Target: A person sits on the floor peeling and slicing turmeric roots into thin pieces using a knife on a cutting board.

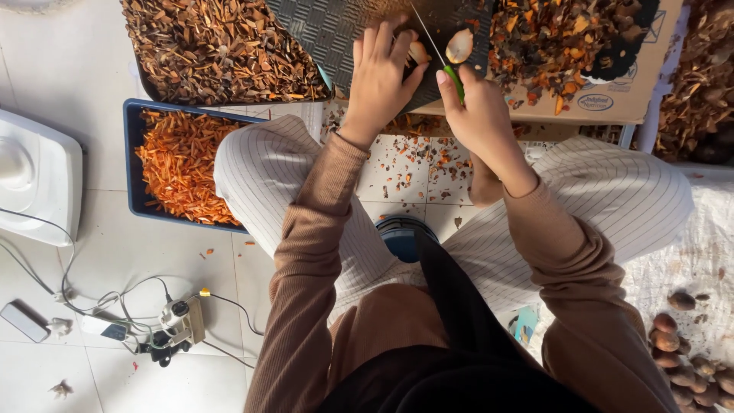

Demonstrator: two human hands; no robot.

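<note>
brown-sleeved left hand (380, 76) presses a pale nut piece (418, 52) onto the dark mat (321, 30) at 12 o'clock. right hand (475, 115) fist-grips the green-handled knife (443, 57); a cut half (459, 46) sits on its blade. slicing step, judged; next stroke needs fingertips clear.

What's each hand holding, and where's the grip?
Right hand grips a knife by its green handle. Left hand pins a pale nut piece to the dark mat with its fingertips.

A mat (321, 30) lies on the floor (99, 252) between a tray (134, 153) at left and a cardboard box (612, 99) at right.
</note>
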